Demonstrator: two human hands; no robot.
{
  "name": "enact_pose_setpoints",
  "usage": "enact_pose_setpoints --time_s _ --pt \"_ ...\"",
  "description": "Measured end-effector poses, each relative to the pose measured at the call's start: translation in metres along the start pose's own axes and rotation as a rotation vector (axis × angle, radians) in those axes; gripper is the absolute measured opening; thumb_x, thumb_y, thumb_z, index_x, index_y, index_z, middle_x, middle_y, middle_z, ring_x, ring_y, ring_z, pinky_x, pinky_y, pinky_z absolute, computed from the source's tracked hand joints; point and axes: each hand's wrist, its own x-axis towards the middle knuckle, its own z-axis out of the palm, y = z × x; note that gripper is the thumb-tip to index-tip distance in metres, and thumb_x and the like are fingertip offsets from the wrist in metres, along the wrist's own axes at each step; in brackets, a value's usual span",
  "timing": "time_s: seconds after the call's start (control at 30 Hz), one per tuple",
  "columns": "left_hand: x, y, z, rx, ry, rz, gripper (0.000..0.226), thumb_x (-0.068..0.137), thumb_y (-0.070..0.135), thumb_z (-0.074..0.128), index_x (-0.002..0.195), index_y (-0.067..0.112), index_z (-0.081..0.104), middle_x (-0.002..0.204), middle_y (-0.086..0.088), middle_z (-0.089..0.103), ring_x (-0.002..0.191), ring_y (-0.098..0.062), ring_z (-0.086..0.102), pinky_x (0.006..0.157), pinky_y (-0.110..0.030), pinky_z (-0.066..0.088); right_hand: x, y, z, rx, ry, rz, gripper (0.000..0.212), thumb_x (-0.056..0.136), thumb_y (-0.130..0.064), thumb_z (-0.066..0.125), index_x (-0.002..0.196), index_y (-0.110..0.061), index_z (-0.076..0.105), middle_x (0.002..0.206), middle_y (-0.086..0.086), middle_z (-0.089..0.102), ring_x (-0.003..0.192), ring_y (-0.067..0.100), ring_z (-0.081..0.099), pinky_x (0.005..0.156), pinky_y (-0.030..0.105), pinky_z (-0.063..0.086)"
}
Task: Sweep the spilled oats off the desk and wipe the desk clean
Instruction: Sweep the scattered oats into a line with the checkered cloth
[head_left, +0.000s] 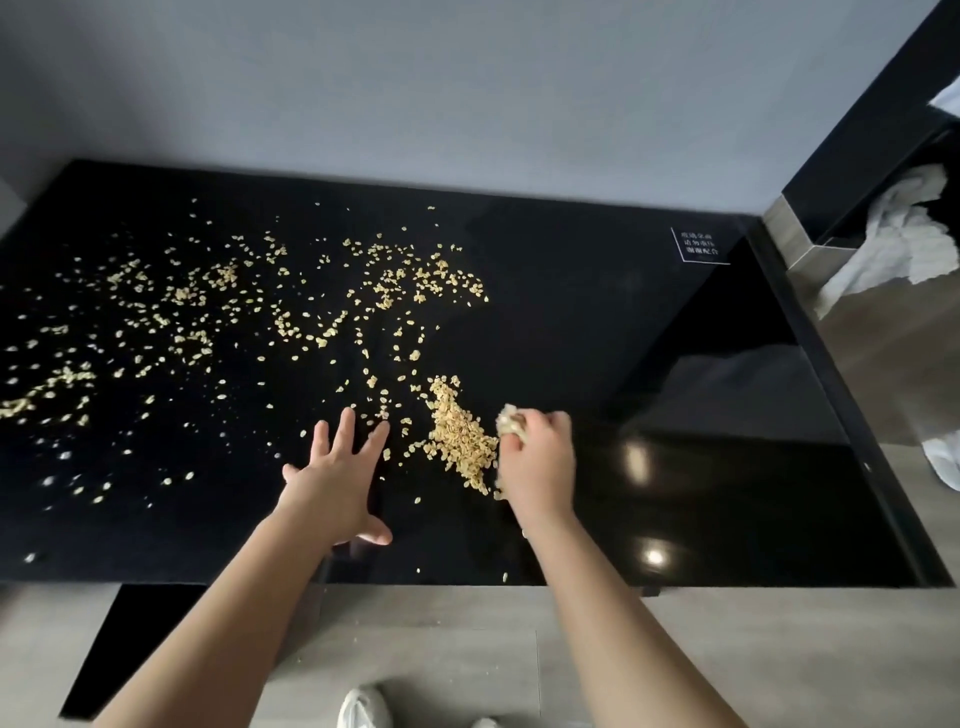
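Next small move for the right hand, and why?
Likely reach the right hand, gripping a pale crumpled wad, out to the loose oats beyond the pile and drag them back into it. Only that one pile is gathered; oats lie scattered across the middle and left of the desk, and the left hand rests open beside it.

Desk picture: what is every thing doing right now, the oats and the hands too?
desk: black, shiny, not yet clean.
left hand: open, fingers spread, on the desk.
right hand: gripping a pale wad, blurred.
oats: scattered loose, left and middle.
oat pile: heaped beside the right hand.
white cloth: crumpled, at the right edge.
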Motion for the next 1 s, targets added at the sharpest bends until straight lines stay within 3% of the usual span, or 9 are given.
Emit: enact_pose_setpoints --time_s 0.13,0.27,0.4,0.53,0.77,1.0 --pt "-0.002 -0.002 0.003 -0.021 0.032 0.017 0.127 0.065 0.05 0.082 0.151 0.033 -0.01 0.157 -0.005 -0.026 0.146 -0.032 -0.015 0.109 -0.065 0.023 0.005 -0.025 0.018 0.091 -0.112 -0.041 0.025 0.095 -0.013 0.054 0.119 -0.009 0.063 0.116 0.004 0.051 0.074 0.002 0.048 0.057 0.005 0.038" --pt "-0.006 -0.006 0.005 -0.023 0.041 0.044 0.122 0.068 0.049 0.08 0.152 0.032 -0.007 0.154 -0.011 -0.03 0.146 -0.032 -0.015 0.113 -0.062 0.019 0.008 -0.017 -0.017 0.166 0.0 -0.022 0.021 0.091 -0.007 0.055 0.107 -0.006 0.068 0.105 0.006 0.053 0.076 0.004 0.052 0.062 -0.003 0.034" --pt "-0.006 -0.011 0.004 0.008 0.029 0.075 0.123 0.068 0.049 0.08 0.152 0.032 -0.008 0.154 -0.011 -0.031 0.146 -0.033 -0.014 0.114 -0.061 0.018 -0.001 0.022 -0.058 0.001 0.146 0.047 0.019 0.09 -0.007 0.056 0.104 -0.005 0.069 0.099 0.005 0.051 0.074 0.012 0.048 0.06 0.01 0.035" --pt "-0.002 -0.017 -0.001 0.038 -0.023 0.091 0.125 0.069 0.045 0.081 0.151 0.034 -0.012 0.155 -0.013 -0.028 0.145 -0.034 -0.017 0.114 -0.061 0.017 -0.049 0.053 -0.054 -0.063 0.175 0.232 0.013 0.089 -0.005 0.056 0.094 0.001 0.067 0.102 0.015 0.054 0.077 0.024 0.055 0.069 0.026 0.037" --pt "-0.001 -0.025 0.0 0.076 -0.024 0.139 0.124 0.069 0.048 0.08 0.151 0.034 -0.012 0.156 -0.013 -0.027 0.145 -0.035 -0.017 0.113 -0.063 0.018 -0.099 -0.016 0.029 0.174 0.242 0.188 0.018 0.088 -0.001 0.059 0.105 0.0 0.068 0.102 0.0 0.048 0.07 -0.001 0.051 0.063 0.0 0.039" --pt "0.005 -0.035 -0.003 0.071 -0.012 0.18 0.121 0.069 0.049 0.08 0.151 0.037 -0.008 0.157 -0.008 -0.024 0.145 -0.034 -0.017 0.111 -0.067 0.017 -0.089 -0.048 0.039 0.38 0.323 0.269 0.022 0.09 -0.001 0.058 0.11 -0.002 0.067 0.106 0.001 0.052 0.08 0.003 0.055 0.066 -0.004 0.038"
